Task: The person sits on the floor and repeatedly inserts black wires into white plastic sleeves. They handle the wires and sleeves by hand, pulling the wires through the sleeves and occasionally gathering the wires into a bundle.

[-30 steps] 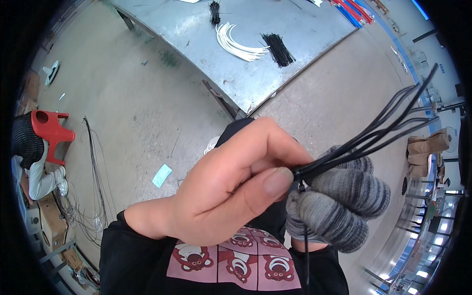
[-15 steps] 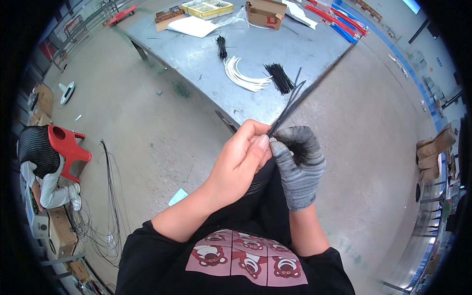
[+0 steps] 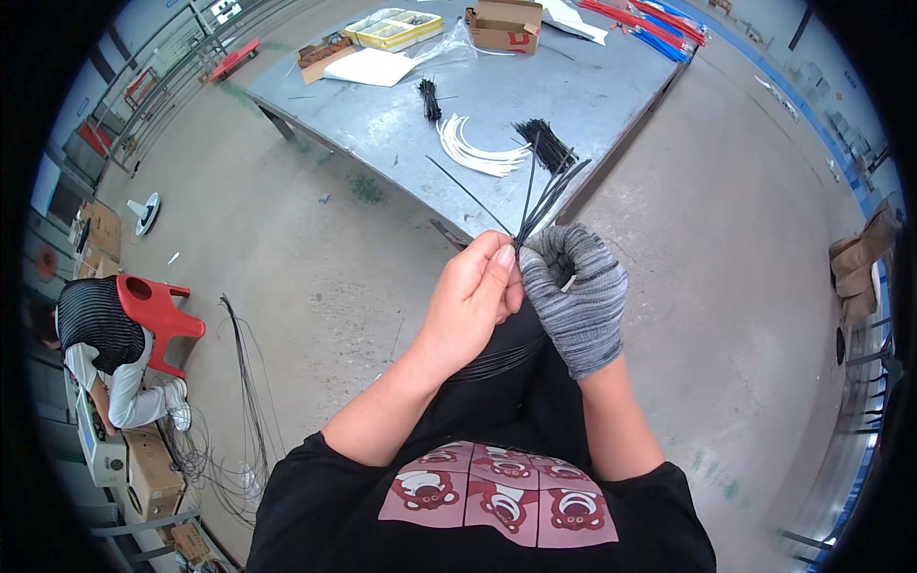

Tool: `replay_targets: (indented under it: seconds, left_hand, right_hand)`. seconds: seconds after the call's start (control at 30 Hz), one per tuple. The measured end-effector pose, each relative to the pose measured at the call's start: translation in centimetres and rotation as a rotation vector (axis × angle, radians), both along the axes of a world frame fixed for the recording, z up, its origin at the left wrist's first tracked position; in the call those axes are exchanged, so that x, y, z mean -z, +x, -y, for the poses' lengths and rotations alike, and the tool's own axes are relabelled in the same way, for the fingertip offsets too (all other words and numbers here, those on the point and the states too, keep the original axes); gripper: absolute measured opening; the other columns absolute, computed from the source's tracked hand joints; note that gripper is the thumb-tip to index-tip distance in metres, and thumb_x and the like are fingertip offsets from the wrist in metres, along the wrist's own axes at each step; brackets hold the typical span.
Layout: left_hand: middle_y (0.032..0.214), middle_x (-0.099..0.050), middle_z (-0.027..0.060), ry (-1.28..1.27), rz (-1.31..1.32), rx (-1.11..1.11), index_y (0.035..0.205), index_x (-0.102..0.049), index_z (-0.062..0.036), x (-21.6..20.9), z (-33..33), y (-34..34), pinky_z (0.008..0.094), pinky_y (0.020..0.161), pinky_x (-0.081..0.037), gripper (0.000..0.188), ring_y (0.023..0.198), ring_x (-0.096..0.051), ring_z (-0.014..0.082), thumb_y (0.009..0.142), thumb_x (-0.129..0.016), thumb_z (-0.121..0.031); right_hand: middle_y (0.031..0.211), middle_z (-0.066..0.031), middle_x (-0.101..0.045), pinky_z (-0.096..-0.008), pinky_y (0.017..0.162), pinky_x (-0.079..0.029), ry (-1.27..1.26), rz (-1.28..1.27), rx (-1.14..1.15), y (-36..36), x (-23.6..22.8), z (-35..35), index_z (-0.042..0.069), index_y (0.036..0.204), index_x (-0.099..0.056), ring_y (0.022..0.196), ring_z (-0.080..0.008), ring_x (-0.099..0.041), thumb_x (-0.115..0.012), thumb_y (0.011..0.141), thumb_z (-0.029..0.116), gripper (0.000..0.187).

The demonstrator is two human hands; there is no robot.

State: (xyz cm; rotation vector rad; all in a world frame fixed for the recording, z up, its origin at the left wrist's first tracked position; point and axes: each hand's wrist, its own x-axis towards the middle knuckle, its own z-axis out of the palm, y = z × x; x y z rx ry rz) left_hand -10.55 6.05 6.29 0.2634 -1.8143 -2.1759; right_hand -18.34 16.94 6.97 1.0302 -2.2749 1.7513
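Close together above my lap, both hands pinch one bunch of thin black wires. Bare fingers of my left hand close round its lower end. My right hand, in a grey knitted glove, presses thumb and fingertips against the same spot. Most wire ends fan up and to the right; one sticks out to the upper left. More long black wires lie across my lap, their course partly hidden by my left arm. Beyond my hands, a curved bundle of white tubes or wires rests on the metal table.
Two black bundles flank the white one. Farther back are a yellow-sided tray, a cardboard box and red and blue rods. At left, a person bends beside a red stool, near loose wires on the floor.
The bunch has fanned wider, and one wire now points apart to the upper left. My hands stay pinched together on it. The whole view has shifted slightly.
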Motion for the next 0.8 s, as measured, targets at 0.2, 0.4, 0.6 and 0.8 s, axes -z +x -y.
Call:
replay_targets:
  seconds: [0.2, 0.4, 0.6, 0.8]
  left_hand:
    - [0.06, -0.049, 0.0016, 0.008, 0.011, 0.012, 0.089, -0.047, -0.0016, 0.1, 0.1, -0.4, 0.0211, 0.047, -0.035, 0.019, 0.049, -0.04, 0.0061, 0.098, -0.038, -0.015]
    - [0.059, -0.05, 0.0078, -0.478, -0.036, -0.157, 0.091, -0.046, -0.0009, -0.2, -0.8, -0.5, 0.0306, 0.051, -0.041, 0.013, 0.051, -0.05, 0.0162, 0.096, -0.042, -0.012]
    - [0.057, -0.049, 0.0087, -0.724, -0.069, -0.285, 0.093, -0.046, -0.001, 0.9, -1.0, -0.7, 0.0322, 0.051, -0.041, 0.01, 0.05, -0.05, 0.018, 0.094, -0.046, -0.011]
    - [0.058, -0.042, -0.0022, 0.033, 0.013, -0.057, 0.091, -0.048, -0.0036, 1.2, -0.5, -0.7, 0.0216, 0.043, -0.027, 0.013, 0.046, -0.034, 0.0057, 0.096, -0.045, -0.015]
  right_hand:
    - [0.076, -0.0117, -0.06, -0.0321, 0.061, -0.049, 0.04, -0.035, -0.008, -0.3, -0.2, -0.4, 0.002, 0.084, -0.062, 0.065, -0.0242, -0.06, -0.066, 0.077, 0.004, 0.009]
    - [0.077, -0.0131, -0.061, -0.0348, 0.063, -0.049, 0.084, -0.091, 0.016, -0.1, -0.6, -0.6, 0.003, 0.085, -0.062, 0.068, -0.0284, -0.06, -0.065, 0.078, 0.009, 0.01]
    - [0.075, -0.0143, -0.06, -0.0357, 0.061, -0.048, 0.179, -0.159, -0.031, -0.9, -0.4, -0.4, 0.003, 0.084, -0.058, 0.067, -0.031, -0.059, -0.065, 0.077, 0.011, 0.011]
    - [0.066, -0.0072, -0.055, -0.0284, 0.054, -0.046, 0.102, -0.031, -0.094, -1.2, 0.4, -0.4, 0.004, 0.08, -0.056, 0.055, -0.0168, -0.053, -0.064, 0.073, 0.006, 0.011]
